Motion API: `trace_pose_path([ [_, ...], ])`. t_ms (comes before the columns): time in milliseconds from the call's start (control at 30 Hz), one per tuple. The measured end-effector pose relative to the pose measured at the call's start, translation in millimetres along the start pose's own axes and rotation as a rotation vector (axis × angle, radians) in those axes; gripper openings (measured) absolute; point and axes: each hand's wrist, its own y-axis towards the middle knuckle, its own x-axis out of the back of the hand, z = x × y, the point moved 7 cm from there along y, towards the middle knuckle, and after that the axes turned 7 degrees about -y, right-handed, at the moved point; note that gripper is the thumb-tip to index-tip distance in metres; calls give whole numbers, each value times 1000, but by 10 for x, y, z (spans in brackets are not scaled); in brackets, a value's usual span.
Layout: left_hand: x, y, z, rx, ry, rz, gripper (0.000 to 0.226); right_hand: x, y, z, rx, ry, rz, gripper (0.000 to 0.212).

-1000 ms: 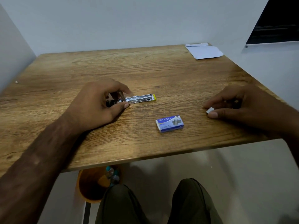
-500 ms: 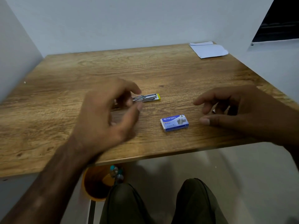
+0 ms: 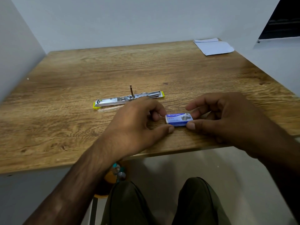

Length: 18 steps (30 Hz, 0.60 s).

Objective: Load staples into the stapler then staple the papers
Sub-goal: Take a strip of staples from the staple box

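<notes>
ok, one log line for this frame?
stapler: open flat, untouched | staple box: closed, on table | left hand, right hand: pinching box ends

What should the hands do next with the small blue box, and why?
Probably slide the box open and take out a strip of staples. The stapler already lies unfolded flat on the table, untouched, and both hands, left and right, pinch the box's ends; it still looks closed.
</notes>
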Motion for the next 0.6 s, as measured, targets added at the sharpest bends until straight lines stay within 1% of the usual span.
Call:
trace_pose_path([
  [133,-8,21,45,46,-22,29,30,-2,-35,35,-18,129,-6,38],
  [233,-9,35,73,60,-41,41,30,-34,-36,42,-62,189,42,37],
  [467,-2,59,89,50,-72,82,30,-31,-31,44,-90,175,74,30],
  [600,30,55,127,57,-134,83,34,-24,-28,24,-109,182,67,30],
])
